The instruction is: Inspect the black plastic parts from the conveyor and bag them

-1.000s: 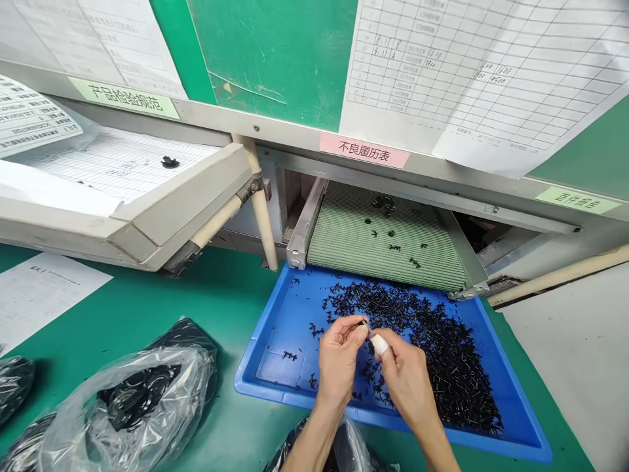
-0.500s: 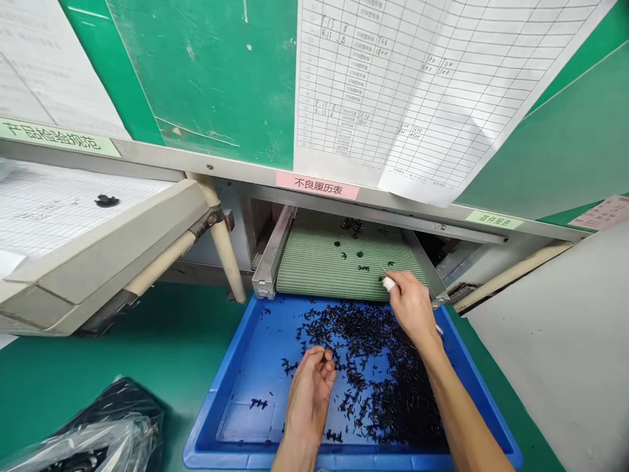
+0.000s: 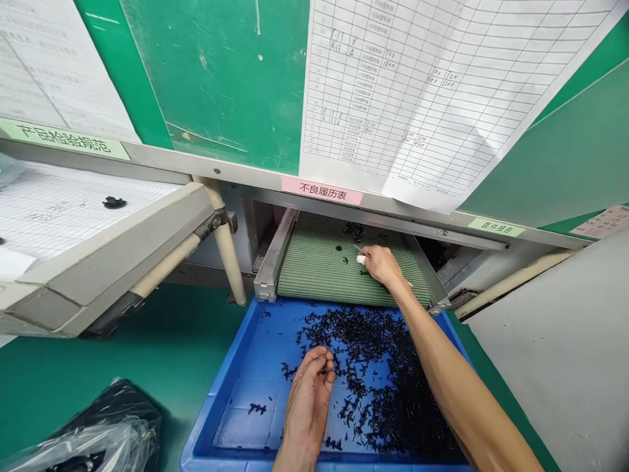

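Note:
My right hand (image 3: 381, 264) is closed over the green conveyor belt (image 3: 304, 269), a white wrap around one fingertip. A slim, pale, stick-like tool (image 3: 359, 248) pokes out past the fingers, and its back end shows behind the hand. Small black plastic parts (image 3: 345, 260) lie on the belt close to the tool's tip. Above the blue tray (image 3: 230, 387), my left hand (image 3: 310, 387) is held palm up with its fingers curled in. Something dark shows between those fingers, too small to make out. Loose black pieces (image 3: 363, 334) cover much of the tray floor.
Metal side rails (image 3: 276, 259) flank the belt. A green panel with paper sheets (image 3: 393, 98) hangs low overhead. At the left stands a grey ledge (image 3: 113, 242) bearing paper and a black part (image 3: 114, 202). A plastic bag (image 3: 113, 432) lies lower left; a white panel (image 3: 555, 354) rises at right.
My right hand has moved left and farther up the belt with the tool. The left hand stays over the tray, its fingers curled slightly tighter.

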Available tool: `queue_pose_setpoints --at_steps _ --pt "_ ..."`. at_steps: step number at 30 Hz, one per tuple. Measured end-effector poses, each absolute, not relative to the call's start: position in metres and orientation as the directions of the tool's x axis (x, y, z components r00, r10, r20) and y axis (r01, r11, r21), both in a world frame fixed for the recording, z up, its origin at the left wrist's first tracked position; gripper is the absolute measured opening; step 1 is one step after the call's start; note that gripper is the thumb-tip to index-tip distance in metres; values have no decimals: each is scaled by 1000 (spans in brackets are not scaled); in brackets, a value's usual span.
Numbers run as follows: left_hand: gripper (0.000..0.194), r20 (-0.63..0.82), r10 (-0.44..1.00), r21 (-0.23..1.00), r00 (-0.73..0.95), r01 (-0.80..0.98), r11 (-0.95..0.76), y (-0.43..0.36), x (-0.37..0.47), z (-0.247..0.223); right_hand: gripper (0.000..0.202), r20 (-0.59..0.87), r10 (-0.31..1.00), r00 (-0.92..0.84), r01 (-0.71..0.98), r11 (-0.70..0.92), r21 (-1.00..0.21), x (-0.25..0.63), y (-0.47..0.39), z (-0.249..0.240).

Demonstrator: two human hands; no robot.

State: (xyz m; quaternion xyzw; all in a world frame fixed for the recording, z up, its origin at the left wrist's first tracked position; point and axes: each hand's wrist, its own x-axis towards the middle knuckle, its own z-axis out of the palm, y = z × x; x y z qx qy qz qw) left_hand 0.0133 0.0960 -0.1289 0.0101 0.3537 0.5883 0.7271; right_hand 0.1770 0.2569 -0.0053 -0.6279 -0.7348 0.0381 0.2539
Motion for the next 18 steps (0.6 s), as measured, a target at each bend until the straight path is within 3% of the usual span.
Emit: queue_pose_setpoints --at_steps 4,6,8,10,14,18 --pt "22 -470 880 406 66 -869 282 94 15 -123 24 264 954 -142 841 257 -477 169 226 -6" --pt "26 -425 901 393 91 -878 274 92 17 -118 21 179 962 -205 749 272 -604 162 194 -17" --pt "30 -386 916 379 110 -887 266 90 18 -115 20 41 963 -266 590 196 -783 154 162 -32" --pt "33 -364 924 365 120 -894 260 89 19 -114 19 -57 948 -314 460 99 -882 146 136 -49" --pt "32 -363 923 382 126 -883 271 87 19 -117 14 6 946 -325 368 132 -921 136 114 -71" --pt "29 -341 926 416 163 -857 304 86 18 -119 18 106 942 -317 441 245 -863 138 113 -71"
